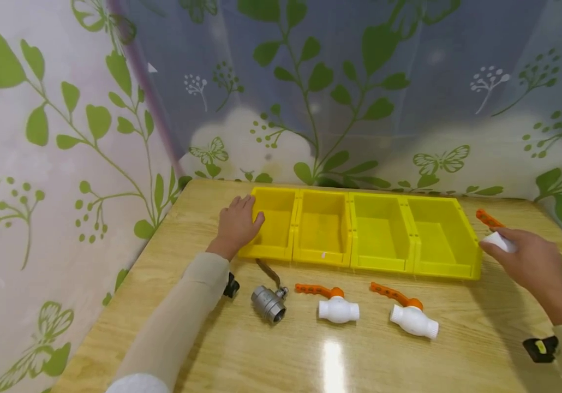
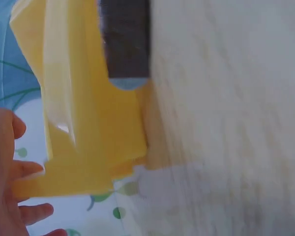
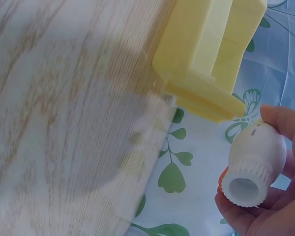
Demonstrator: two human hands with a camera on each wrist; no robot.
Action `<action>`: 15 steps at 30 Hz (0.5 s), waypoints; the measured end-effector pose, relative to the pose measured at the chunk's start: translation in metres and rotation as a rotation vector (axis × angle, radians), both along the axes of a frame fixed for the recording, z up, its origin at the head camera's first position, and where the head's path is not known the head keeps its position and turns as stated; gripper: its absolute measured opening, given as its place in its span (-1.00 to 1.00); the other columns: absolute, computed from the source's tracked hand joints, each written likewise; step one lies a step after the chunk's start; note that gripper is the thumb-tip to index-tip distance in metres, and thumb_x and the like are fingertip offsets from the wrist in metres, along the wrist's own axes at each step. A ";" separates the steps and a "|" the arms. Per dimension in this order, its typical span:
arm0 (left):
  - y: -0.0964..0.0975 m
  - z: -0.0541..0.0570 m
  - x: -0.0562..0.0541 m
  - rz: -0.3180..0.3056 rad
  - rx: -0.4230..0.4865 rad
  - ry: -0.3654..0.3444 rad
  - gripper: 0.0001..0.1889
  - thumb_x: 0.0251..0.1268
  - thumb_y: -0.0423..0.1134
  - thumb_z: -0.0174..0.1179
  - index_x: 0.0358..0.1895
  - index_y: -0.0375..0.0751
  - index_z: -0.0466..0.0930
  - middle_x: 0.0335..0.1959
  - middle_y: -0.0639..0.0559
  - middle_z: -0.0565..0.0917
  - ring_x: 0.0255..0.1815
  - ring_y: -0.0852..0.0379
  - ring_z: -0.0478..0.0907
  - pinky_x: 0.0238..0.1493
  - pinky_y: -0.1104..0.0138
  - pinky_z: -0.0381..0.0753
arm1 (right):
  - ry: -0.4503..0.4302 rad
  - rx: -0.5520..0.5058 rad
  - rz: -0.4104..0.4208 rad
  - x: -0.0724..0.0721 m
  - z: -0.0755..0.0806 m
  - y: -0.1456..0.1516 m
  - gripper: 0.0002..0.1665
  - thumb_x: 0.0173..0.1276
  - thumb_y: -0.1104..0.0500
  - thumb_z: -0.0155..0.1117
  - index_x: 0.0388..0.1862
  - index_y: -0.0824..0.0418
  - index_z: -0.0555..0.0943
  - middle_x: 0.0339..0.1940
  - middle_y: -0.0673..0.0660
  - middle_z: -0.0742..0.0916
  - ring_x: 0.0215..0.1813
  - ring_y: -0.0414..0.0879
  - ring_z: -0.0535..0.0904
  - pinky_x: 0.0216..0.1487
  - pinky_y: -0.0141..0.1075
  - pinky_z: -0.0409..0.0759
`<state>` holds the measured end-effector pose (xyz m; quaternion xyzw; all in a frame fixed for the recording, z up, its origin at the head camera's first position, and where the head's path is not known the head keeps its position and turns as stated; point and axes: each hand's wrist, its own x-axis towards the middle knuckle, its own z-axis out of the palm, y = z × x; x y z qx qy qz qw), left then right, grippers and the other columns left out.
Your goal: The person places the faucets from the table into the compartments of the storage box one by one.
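The wood-grain table (image 1: 384, 365) supports the work; a row of four yellow bins (image 1: 352, 234) stands toward its far side; the left hand (image 1: 238, 226) is at the row's left end, fingers loosely extended about the end bin's edge, though blur in the wrist view leaves the firmness of contact uncertain; the right hand (image 1: 536, 262) curls thumb and fingers around an orange-handled white valve (image 3: 253, 157), held off the table just beside the row's right end; a metal valve (image 1: 267, 303) and two loose white valves (image 1: 338, 311) lie in front of the bins. Step in hand, as judged: sorting, one valve lifted and not yet placed; the next move probably calls for carrying it over a bin rim, lowering, then releasing.
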<state>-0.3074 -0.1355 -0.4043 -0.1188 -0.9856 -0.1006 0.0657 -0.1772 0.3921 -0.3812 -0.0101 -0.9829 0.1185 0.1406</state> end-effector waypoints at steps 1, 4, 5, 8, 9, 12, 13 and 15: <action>0.001 0.000 0.000 0.007 0.004 0.010 -0.40 0.50 0.04 -0.14 0.42 -0.30 0.28 0.42 -0.18 0.33 0.45 -0.18 0.18 0.28 -0.15 0.28 | -0.001 0.002 0.003 0.000 0.000 0.000 -0.18 0.36 -0.17 0.23 0.09 0.63 0.48 0.00 0.64 0.54 -0.17 0.51 0.52 -0.29 0.20 0.45; 0.003 -0.002 -0.002 0.023 -0.010 0.048 -0.44 0.52 0.02 -0.15 0.36 -0.31 0.34 0.37 -0.19 0.40 0.42 -0.18 0.22 0.25 -0.14 0.32 | 0.003 -0.002 0.011 -0.001 0.001 -0.001 -0.18 0.37 -0.17 0.21 0.09 0.63 0.48 0.02 0.64 0.54 -0.14 0.52 0.51 -0.26 0.21 0.44; 0.003 -0.003 -0.003 0.026 -0.020 0.059 -0.45 0.53 0.02 -0.17 0.35 -0.31 0.35 0.36 -0.19 0.40 0.41 -0.18 0.23 0.24 -0.13 0.33 | 0.008 -0.006 0.010 -0.001 0.001 -0.001 -0.19 0.37 -0.16 0.21 0.09 0.63 0.48 0.01 0.64 0.54 -0.16 0.51 0.51 -0.28 0.20 0.44; 0.004 -0.004 -0.006 0.033 -0.039 0.082 -0.47 0.54 0.02 -0.17 0.32 -0.30 0.38 0.32 -0.18 0.44 0.40 -0.17 0.25 0.21 -0.12 0.37 | 0.008 -0.013 0.009 -0.001 0.003 -0.002 -0.19 0.37 -0.16 0.22 0.11 0.62 0.48 0.01 0.64 0.54 -0.16 0.52 0.50 -0.30 0.19 0.43; 0.005 -0.004 -0.006 0.036 -0.044 0.092 -0.49 0.55 0.02 -0.17 0.30 -0.29 0.39 0.30 -0.17 0.47 0.39 -0.16 0.27 0.19 -0.12 0.39 | 0.010 -0.014 0.012 -0.001 0.003 -0.002 -0.20 0.36 -0.16 0.22 0.11 0.61 0.48 0.01 0.64 0.54 -0.16 0.51 0.51 -0.30 0.19 0.43; 0.006 -0.002 -0.008 0.049 -0.023 0.107 -0.52 0.55 0.00 -0.17 0.23 -0.28 0.47 0.23 -0.16 0.54 0.35 -0.16 0.31 0.17 -0.13 0.40 | 0.018 -0.024 0.024 0.000 0.003 -0.003 -0.21 0.35 -0.14 0.25 0.10 0.61 0.49 -0.01 0.64 0.55 -0.17 0.51 0.51 -0.33 0.16 0.42; 0.006 -0.002 -0.008 0.055 -0.014 0.113 -0.52 0.55 0.00 -0.18 0.21 -0.27 0.51 0.20 -0.16 0.56 0.33 -0.16 0.33 0.16 -0.13 0.40 | 0.027 -0.024 0.031 0.000 0.003 -0.004 -0.23 0.35 -0.12 0.25 0.09 0.62 0.50 -0.01 0.63 0.56 -0.17 0.50 0.52 -0.34 0.15 0.43; 0.007 -0.001 -0.009 0.077 0.005 0.133 -0.54 0.55 -0.01 -0.18 0.09 -0.25 0.60 0.09 -0.15 0.65 0.30 -0.17 0.39 0.14 -0.14 0.41 | 0.037 -0.027 0.043 0.002 0.002 -0.006 -0.24 0.35 -0.11 0.26 0.08 0.62 0.50 -0.01 0.63 0.56 -0.18 0.50 0.53 -0.34 0.16 0.44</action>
